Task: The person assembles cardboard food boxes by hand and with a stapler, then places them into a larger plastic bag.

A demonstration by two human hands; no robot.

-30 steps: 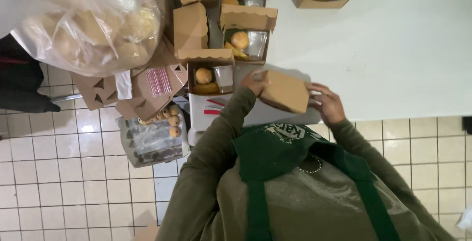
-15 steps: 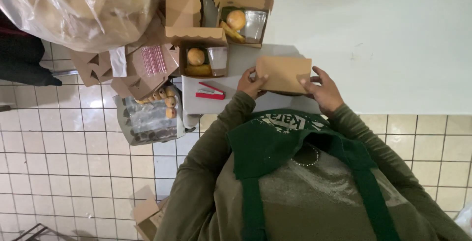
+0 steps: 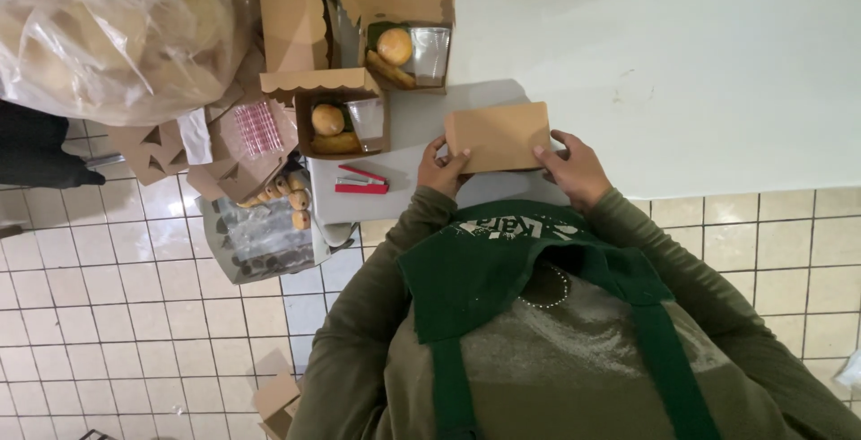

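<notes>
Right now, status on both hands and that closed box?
Left hand and right hand each grip an end of the closed brown cardboard box. Box held over the grey tray. Red stapler lies left, apart.

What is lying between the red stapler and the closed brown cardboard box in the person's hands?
Only the left hand gripping the closed brown cardboard box; between it and the red stapler, the head view shows bare grey tabletop.

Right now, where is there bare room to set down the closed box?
Free: the white tabletop right of the closed box, and the grey patch between it and the stapler. Crowded: the open boxes and big bag to the left.
</notes>
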